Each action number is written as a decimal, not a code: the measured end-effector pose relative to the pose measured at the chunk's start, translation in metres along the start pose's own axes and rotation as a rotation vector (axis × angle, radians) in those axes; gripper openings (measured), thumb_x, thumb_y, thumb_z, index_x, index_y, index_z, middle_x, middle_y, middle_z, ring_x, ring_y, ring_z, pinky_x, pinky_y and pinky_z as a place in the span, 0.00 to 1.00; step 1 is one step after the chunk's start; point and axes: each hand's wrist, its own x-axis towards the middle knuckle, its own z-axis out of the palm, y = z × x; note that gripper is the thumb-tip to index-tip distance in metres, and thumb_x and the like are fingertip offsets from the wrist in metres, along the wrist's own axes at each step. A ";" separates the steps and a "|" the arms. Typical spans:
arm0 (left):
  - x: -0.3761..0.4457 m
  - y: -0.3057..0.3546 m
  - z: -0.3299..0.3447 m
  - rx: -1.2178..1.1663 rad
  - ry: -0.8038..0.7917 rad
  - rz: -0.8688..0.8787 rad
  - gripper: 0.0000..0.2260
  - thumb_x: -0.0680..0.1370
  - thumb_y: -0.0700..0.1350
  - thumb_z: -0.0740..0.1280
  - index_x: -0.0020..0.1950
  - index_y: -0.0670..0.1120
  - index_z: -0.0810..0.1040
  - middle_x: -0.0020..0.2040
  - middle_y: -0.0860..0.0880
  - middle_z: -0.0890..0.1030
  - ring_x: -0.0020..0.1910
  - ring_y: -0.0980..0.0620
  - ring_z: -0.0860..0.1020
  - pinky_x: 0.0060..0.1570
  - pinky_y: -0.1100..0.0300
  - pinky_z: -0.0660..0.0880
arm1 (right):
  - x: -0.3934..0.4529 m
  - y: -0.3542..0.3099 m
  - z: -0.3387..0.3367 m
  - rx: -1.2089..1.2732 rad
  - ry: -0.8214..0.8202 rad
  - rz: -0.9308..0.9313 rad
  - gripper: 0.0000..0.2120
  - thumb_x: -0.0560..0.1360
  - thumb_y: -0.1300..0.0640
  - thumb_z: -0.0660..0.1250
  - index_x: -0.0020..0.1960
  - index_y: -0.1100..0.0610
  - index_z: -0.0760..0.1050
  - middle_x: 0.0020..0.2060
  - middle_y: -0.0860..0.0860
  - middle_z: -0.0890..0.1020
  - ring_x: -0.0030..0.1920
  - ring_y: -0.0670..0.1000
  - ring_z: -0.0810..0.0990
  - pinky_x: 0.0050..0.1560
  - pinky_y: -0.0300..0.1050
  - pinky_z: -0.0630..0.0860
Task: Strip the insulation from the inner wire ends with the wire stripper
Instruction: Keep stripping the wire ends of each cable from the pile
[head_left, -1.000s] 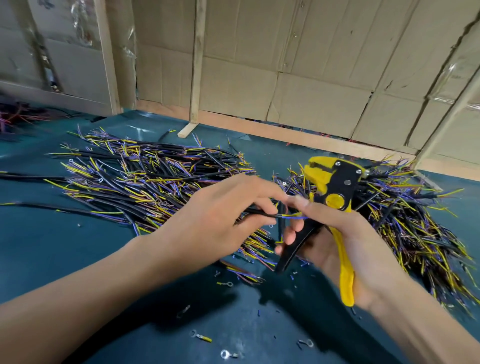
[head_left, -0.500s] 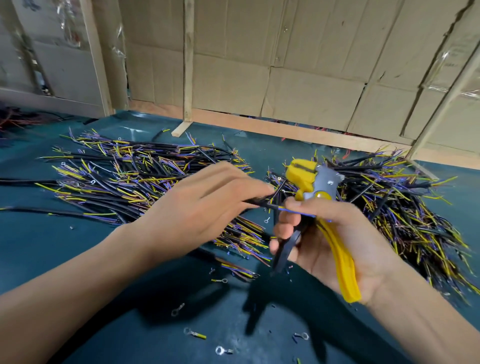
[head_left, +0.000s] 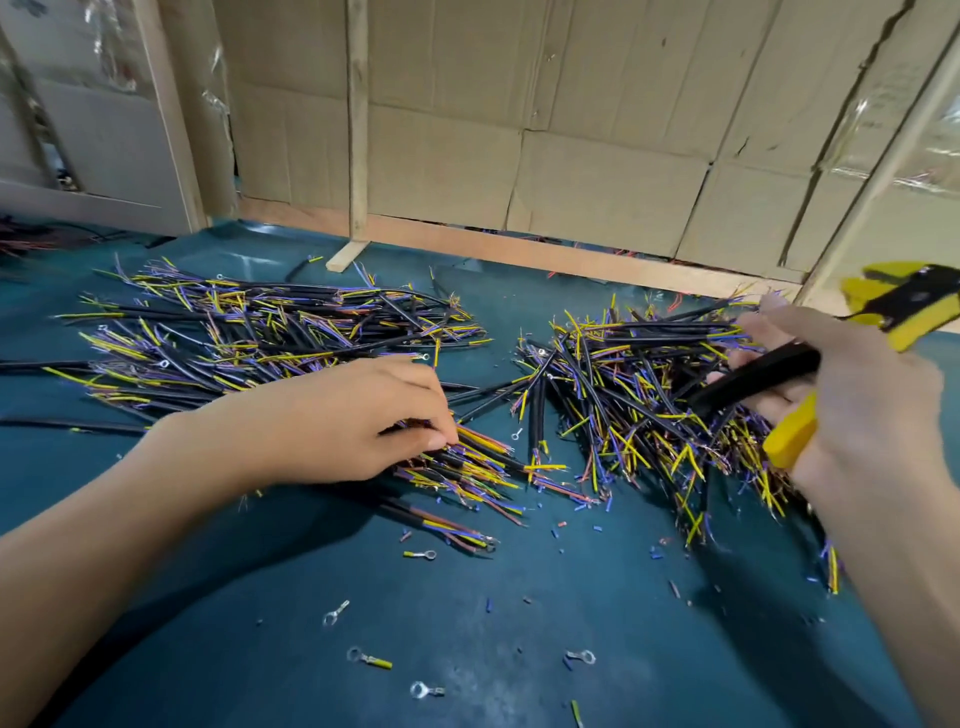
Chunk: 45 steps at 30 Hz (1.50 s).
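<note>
Two heaps of short black cables with yellow, blue and brown inner wires lie on the teal mat: a left pile (head_left: 249, 338) and a right pile (head_left: 634, 395). My left hand (head_left: 332, 421) reaches down onto the near edge of the left pile, thumb and fingertips pinching a cable there. My right hand (head_left: 852, 395) is out at the right over the right pile and grips the yellow-and-black wire stripper (head_left: 904, 312) by its handles, jaws pointing up and right, with no wire in them.
Loose ring terminals (head_left: 369, 660) and bits of cut insulation (head_left: 597, 530) are scattered on the teal mat (head_left: 260, 623) in front of me. A cardboard wall (head_left: 519, 145) with wooden battens closes the back edge.
My hands have parted. The left hand dropped from the stripper's jaws down to the left pile; the right hand carried the stripper away to the right. The cable held before is gone from between them.
</note>
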 end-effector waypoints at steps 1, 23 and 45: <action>0.000 0.000 -0.002 -0.010 0.002 -0.027 0.09 0.82 0.48 0.65 0.59 0.54 0.82 0.55 0.58 0.77 0.57 0.62 0.74 0.63 0.61 0.69 | 0.002 -0.001 -0.001 0.016 0.028 -0.004 0.06 0.73 0.64 0.73 0.47 0.62 0.77 0.47 0.56 0.84 0.37 0.55 0.78 0.46 0.57 0.85; -0.005 0.008 -0.010 0.142 0.061 -0.208 0.12 0.75 0.57 0.55 0.44 0.53 0.74 0.40 0.58 0.74 0.46 0.56 0.71 0.54 0.58 0.70 | -0.068 0.053 0.039 -0.036 -0.312 -0.247 0.10 0.76 0.71 0.69 0.51 0.58 0.80 0.30 0.55 0.80 0.30 0.60 0.78 0.38 0.55 0.79; 0.001 0.002 -0.001 0.362 0.221 0.282 0.04 0.78 0.40 0.71 0.47 0.49 0.83 0.44 0.52 0.80 0.41 0.47 0.77 0.41 0.47 0.78 | -0.069 0.058 0.039 -0.076 -0.414 -0.129 0.08 0.75 0.70 0.71 0.52 0.62 0.81 0.33 0.59 0.81 0.30 0.61 0.79 0.42 0.67 0.81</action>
